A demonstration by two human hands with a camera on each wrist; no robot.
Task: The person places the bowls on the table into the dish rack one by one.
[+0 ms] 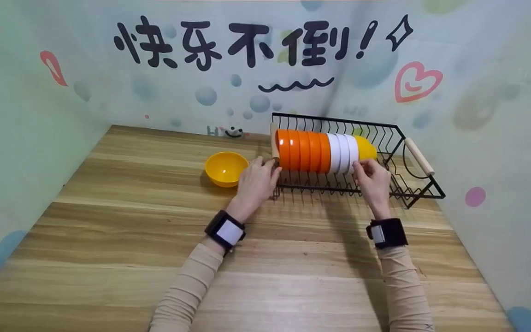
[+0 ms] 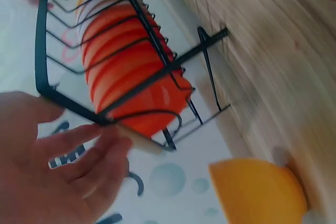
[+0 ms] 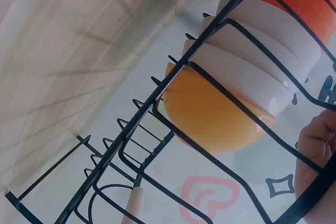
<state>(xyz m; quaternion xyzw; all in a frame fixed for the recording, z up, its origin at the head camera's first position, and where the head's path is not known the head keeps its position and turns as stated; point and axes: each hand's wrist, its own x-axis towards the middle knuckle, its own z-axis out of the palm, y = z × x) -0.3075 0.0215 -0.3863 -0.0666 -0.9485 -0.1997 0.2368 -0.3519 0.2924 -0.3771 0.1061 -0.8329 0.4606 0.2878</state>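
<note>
In the head view, a nested row of bowls lies on its side in a black wire dish rack (image 1: 397,125): several orange bowls (image 1: 303,151), then three white bowls (image 1: 343,152), then a yellow bowl (image 1: 367,147) at the right end. My left hand (image 1: 257,182) is at the rack's left end, thumb and fingers around the bar beside the wooden handle (image 2: 139,139). My right hand (image 1: 374,177) hovers at the rack's front, fingertips bent together near the white and yellow rims. Whether they pinch a wire is hidden. Another yellow bowl (image 1: 225,169) stands upright left of the left hand.
The rack stands on a wood-grain table (image 1: 132,216) close to a printed backdrop (image 1: 178,101). A second wooden handle (image 1: 418,157) is at the rack's right end. Light walls close in the table on both sides.
</note>
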